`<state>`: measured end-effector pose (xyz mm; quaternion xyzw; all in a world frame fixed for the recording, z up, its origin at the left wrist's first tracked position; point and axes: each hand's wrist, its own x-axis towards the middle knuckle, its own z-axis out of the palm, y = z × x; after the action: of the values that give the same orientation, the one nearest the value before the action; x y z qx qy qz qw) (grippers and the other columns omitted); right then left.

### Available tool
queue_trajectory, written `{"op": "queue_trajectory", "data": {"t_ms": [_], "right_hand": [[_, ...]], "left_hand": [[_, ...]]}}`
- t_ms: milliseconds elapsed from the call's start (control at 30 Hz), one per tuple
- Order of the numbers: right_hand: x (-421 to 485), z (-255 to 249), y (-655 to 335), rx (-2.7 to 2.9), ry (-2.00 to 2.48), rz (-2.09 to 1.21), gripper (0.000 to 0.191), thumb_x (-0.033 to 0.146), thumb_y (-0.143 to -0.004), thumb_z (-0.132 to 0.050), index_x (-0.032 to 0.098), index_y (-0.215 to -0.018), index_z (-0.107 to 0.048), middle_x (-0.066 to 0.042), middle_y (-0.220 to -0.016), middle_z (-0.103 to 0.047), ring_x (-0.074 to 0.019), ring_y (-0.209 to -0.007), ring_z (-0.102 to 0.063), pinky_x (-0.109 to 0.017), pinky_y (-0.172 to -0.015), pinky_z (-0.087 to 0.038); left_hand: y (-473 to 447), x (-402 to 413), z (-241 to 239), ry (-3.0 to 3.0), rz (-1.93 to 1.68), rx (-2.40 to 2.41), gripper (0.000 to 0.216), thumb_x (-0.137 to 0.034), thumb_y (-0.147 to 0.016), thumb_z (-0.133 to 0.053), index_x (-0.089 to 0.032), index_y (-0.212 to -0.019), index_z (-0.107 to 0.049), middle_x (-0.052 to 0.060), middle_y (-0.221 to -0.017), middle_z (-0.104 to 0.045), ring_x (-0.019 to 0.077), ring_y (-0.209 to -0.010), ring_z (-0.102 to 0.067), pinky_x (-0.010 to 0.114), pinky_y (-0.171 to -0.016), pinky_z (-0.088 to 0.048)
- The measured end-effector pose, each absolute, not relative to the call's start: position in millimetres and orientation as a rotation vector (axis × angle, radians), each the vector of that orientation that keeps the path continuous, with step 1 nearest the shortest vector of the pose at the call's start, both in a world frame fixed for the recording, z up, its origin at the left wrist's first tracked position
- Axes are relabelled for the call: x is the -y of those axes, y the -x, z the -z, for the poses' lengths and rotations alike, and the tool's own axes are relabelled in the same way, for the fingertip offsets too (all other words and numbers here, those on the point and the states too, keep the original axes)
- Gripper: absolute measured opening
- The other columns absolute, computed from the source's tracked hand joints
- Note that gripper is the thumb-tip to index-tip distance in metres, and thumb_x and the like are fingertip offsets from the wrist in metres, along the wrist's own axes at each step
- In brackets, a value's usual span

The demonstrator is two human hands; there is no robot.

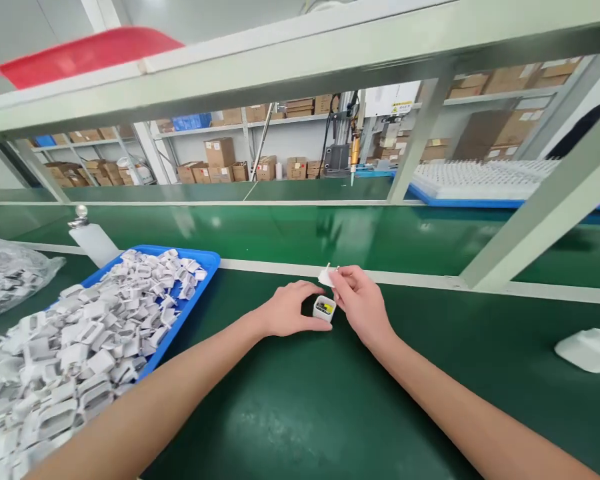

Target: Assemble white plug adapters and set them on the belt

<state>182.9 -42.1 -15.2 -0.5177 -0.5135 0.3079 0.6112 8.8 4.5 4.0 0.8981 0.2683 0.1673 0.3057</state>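
A small white charger housing (318, 313) stands upright on the green bench, its top uncovered, with dark and yellow parts showing inside. My left hand (291, 309) curls around it from the left, thumb along the near side and fingers behind. Just above and to the right, my right hand (361, 300) pinches a white plug cover (325, 277) with metal pins pointing up. The cover is apart from the housing's opening. To the left, a blue tray (211, 261) holds a heap of white plastic charger shells (100, 333).
A white pump bottle (94, 241) stands behind the tray, near a clear plastic bag (10, 277) of parts. A white object (590, 350) lies at the right. A pale metal post (540, 193) rises from the bench. Beyond it sits a blue-edged tray of white parts (480, 179).
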Motion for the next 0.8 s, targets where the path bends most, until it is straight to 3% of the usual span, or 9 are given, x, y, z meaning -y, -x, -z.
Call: {"op": "queue_trajectory", "data": {"t_ms": [67, 167, 333, 500, 800], "right_hand": [[43, 17, -189, 1.175, 1.233, -0.675, 0.042, 0.061, -0.088, -0.066, 0.02, -0.087, -0.055, 0.005, -0.057, -0.048, -0.0123, -0.05, -0.043, -0.024, -0.047, -0.033], [47, 16, -191, 1.196, 1.277, -0.618, 0.039, 0.058, -0.09, -0.063, 0.02, -0.086, -0.056, 0.003, -0.062, -0.052, -0.0136, -0.053, -0.046, -0.025, -0.05, -0.037], [53, 9, -191, 1.308, 1.287, -0.504, 0.027, 0.046, -0.091, -0.064, 0.02, -0.084, -0.059, 0.0, -0.079, -0.057, -0.0165, -0.07, -0.053, -0.028, -0.064, -0.043], [50, 10, -196, 1.515, 1.295, -0.515, 0.018, 0.037, -0.09, -0.064, 0.021, -0.083, -0.062, 0.0, -0.08, -0.055, -0.0169, -0.073, -0.05, -0.03, -0.067, -0.04], [52, 4, -195, 1.863, 1.274, -0.493, 0.011, 0.032, -0.094, -0.065, 0.022, -0.094, -0.067, -0.003, -0.091, -0.055, -0.0166, -0.076, -0.052, -0.031, -0.07, -0.041]], "left_hand": [[-37, -1, 1, -2.287, -0.504, -0.71, 0.05, -0.042, -0.082, -0.078, -0.027, -0.127, -0.062, 0.002, -0.124, -0.063, 0.0259, -0.117, -0.056, 0.037, -0.104, -0.044], [-57, 5, 8, -2.179, -0.573, -0.74, 0.031, -0.039, -0.089, -0.068, -0.021, -0.114, -0.067, 0.004, -0.113, -0.066, 0.0243, -0.103, -0.061, 0.034, -0.093, -0.049], [-35, 6, 15, -2.103, -0.626, -0.823, 0.067, -0.05, -0.075, -0.08, -0.021, -0.13, -0.055, 0.009, -0.123, -0.06, 0.0294, -0.111, -0.057, 0.037, -0.09, -0.05], [-11, -6, 14, -2.032, -0.588, -0.742, 0.036, -0.044, -0.081, -0.075, -0.023, -0.107, -0.064, 0.002, -0.115, -0.061, 0.0222, -0.107, -0.057, 0.033, -0.092, -0.046], [-18, -1, 14, -1.918, -0.628, -0.813, 0.027, -0.042, -0.08, -0.074, -0.022, -0.094, -0.064, -0.003, -0.093, -0.064, 0.0176, -0.086, -0.057, 0.026, -0.07, -0.04]]}}
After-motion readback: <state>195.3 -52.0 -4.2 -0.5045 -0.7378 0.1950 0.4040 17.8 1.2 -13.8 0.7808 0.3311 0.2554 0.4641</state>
